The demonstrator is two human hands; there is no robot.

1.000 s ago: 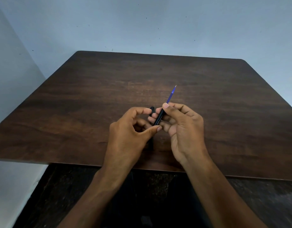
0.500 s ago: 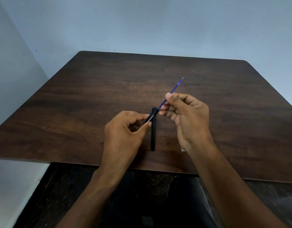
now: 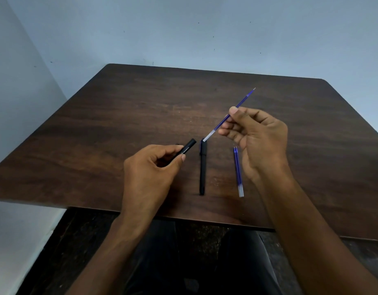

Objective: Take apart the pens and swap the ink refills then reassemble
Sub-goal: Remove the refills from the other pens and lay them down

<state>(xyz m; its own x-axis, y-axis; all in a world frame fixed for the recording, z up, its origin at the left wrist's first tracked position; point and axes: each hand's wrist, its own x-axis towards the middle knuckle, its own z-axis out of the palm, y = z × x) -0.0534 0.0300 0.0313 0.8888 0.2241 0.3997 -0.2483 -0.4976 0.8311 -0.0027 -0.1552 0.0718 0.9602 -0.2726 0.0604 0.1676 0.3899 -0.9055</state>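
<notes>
**Refill out in the right hand, barrel gripped in the left**

The right hand is raised above the dark wooden table, thumb and fingertips pinching a blue ink refill near its middle. The refill slants up and away, its writing tip pointing to the far right, its clear end hanging low just over the top of a black pen. That pen lies flat on the table, running straight toward the near edge, squarely between the two hands.

Over on the other side, the left hand has its fingers curled round a black pen barrel, thumb laid along it; the open end of the barrel pokes out past the fingers, angled up toward the refill, but not touching it.

A second blue refill rests on the table just under the right wrist, tip pointing away, clear end toward the near edge, lying beside the black pen and clear of it.
</notes>
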